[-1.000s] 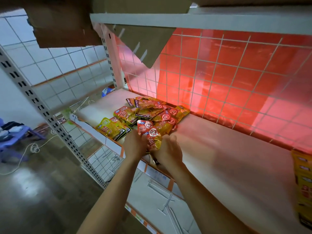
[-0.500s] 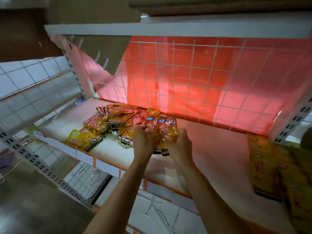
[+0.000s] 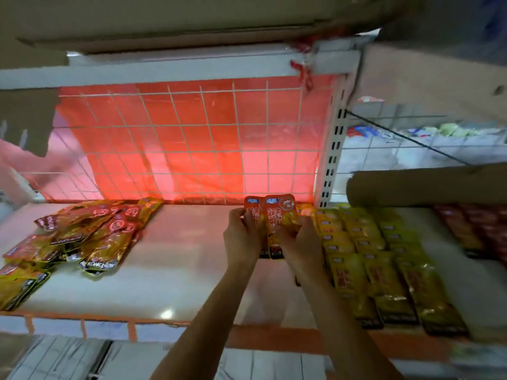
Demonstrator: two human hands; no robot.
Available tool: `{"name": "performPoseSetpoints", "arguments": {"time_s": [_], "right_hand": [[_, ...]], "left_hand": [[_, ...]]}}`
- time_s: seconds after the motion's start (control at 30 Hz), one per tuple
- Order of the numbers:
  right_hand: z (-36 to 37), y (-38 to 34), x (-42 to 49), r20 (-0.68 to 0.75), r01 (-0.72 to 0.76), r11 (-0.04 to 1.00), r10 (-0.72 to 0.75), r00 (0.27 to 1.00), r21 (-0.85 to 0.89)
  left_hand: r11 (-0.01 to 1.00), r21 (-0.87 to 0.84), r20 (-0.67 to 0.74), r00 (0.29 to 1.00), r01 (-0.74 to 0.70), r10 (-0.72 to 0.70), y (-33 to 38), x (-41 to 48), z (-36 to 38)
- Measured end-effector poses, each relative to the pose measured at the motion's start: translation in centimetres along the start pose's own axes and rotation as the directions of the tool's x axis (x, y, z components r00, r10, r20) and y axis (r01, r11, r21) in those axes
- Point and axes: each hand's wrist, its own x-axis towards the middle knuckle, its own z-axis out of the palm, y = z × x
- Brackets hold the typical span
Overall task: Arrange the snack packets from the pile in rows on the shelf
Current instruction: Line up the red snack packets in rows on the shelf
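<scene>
Plainly at risk from the head view: 2 red snack packets [image 3: 270, 223] pinched upright between left hand [image 3: 241, 239] and right hand [image 3: 299, 242] over the shelf [image 3: 178, 259], apt to slip, fan apart or disturb the yellow rows [image 3: 365, 256] alongside.

This looks like a shop or its stockroom. A white metal retail shelf [image 3: 170, 272] with slotted uprights [image 3: 332, 157] and a wire grid back panel [image 3: 189, 144] holds many identical snack packets: a loose pile [image 3: 79, 237] at the shelf's left end, neat overlapping rows [image 3: 375, 259] at its right end. Cardboard boxes [image 3: 192, 20] sit above the shelf, more stocked goods beyond its right upright
</scene>
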Motion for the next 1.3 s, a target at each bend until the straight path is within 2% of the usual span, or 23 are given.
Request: {"name": "performPoseSetpoints", "arguments": {"time_s": [0.33,0.47,0.67,0.9,1.03,1.17,1.3], "right_hand": [[-12.8,6.5,2.7,-0.204,-0.075,0.997,0.078,0.976,0.024],[-17.0,8.8,3.9,-0.263,-0.116,0.993,0.116,0.958,0.015],[-22.5,11.9,5.4,-0.263,-0.112,0.993,0.117,0.958,0.031],[-29.7,15.8,7.0,-0.276,-0.145,0.987,0.122,0.953,-0.066],[-32.8,17.5,7.6,-0.343,-0.184,0.982,0.156,0.926,-0.05],[-34.4,18.4,8.3,-0.347,-0.172,0.985,0.154,0.925,-0.022],[-35.1,18.7,8.7,-0.343,-0.158,0.987,0.145,0.928,-0.012]], "left_hand": [[0.992,-0.068,0.134,0.984,-0.109,0.117,6.4,-6.7,11.9],[0.98,-0.17,0.176,0.975,-0.104,0.134,8.5,-9.4,15.7],[0.972,-0.228,0.272,0.955,-0.052,0.114,10.3,-12.5,21.0],[0.994,-0.104,0.348,0.934,-0.045,0.078,13.1,-15.8,26.2],[0.991,0.01,0.325,0.937,-0.137,0.126,14.5,-16.8,27.6],[0.978,0.04,0.34,0.923,-0.206,0.18,15.5,-17.2,29.0],[0.978,0.086,0.403,0.904,-0.191,0.141,15.4,-17.3,30.5]]}}
